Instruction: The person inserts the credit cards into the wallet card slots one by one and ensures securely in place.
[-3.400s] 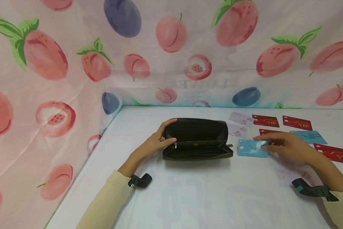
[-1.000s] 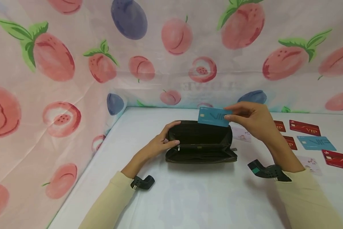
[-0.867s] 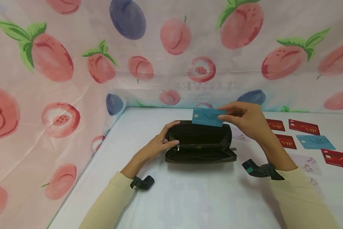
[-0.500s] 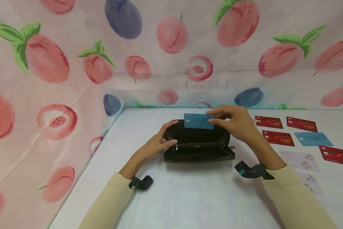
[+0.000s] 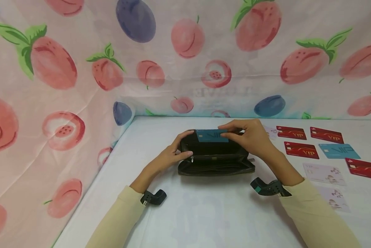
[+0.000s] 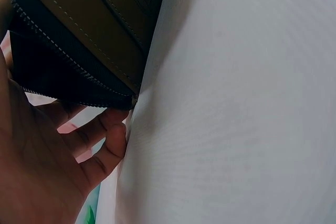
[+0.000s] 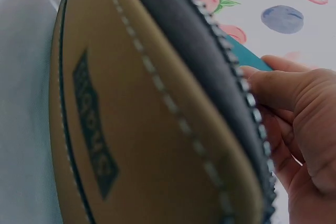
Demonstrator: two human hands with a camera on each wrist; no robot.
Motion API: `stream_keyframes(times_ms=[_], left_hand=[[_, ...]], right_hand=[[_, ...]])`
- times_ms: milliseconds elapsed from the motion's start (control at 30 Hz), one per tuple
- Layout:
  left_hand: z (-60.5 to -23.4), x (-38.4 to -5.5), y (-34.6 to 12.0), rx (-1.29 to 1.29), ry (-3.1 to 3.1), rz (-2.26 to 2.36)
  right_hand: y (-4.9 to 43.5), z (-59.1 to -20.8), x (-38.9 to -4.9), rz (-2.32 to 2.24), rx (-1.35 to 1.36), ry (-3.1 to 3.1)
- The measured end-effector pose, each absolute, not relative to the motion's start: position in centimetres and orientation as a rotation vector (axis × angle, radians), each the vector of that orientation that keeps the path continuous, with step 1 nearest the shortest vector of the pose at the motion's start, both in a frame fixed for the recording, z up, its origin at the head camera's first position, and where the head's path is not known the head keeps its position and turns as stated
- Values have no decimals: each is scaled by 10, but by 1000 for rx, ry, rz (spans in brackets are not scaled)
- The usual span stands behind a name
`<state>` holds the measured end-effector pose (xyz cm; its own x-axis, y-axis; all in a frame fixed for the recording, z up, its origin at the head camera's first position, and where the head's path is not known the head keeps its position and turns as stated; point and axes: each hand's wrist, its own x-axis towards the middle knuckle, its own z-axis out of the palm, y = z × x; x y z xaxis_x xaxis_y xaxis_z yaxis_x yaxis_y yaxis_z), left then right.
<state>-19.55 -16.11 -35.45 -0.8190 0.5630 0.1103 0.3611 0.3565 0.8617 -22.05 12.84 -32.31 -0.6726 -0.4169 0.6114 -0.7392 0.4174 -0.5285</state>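
A dark zip-around wallet point(image 5: 216, 168) stands unzipped on the white table, its mouth facing me. At its left end, my left hand point(image 5: 169, 156) grips the side, thumb inside the front edge and fingers behind. In the left wrist view the wallet's zipper edge point(image 6: 79, 72) crosses above the fingers. My right hand point(image 5: 250, 136) pinches a blue VIP card point(image 5: 210, 135) by its right end, thumb in front. The card lies along the wallet's back inner wall, its top edge near the rim. The right wrist view shows the wallet's brown outside point(image 7: 136, 119) covering most of the card point(image 7: 247, 55).
To the right lie several red VIP cards point(image 5: 301, 150), another blue card point(image 5: 339, 151) and several pale pink flowered cards point(image 5: 324, 173). A fruit-patterned curtain point(image 5: 185, 75) hangs behind and along the left of the white table point(image 5: 204, 213).
My right hand has picked the blue card up from the table at right, carried it left over the wallet and lowered it against the back inner wall. My left hand keeps its grip.
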Motion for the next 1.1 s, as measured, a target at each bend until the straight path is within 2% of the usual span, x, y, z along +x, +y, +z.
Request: stream_keyframes(times_ms=[533, 800, 1100], left_hand=[[-348, -192, -160, 828, 2446, 1434], [-379, -210, -165, 911, 2504, 1468], [-383, -213, -168, 921, 2560, 1501]], right_hand=[[121, -327, -221, 1062, 1053, -2243], [118, -331, -223, 1038, 1063, -2212], [115, -331, -223, 992, 1055, -2215]])
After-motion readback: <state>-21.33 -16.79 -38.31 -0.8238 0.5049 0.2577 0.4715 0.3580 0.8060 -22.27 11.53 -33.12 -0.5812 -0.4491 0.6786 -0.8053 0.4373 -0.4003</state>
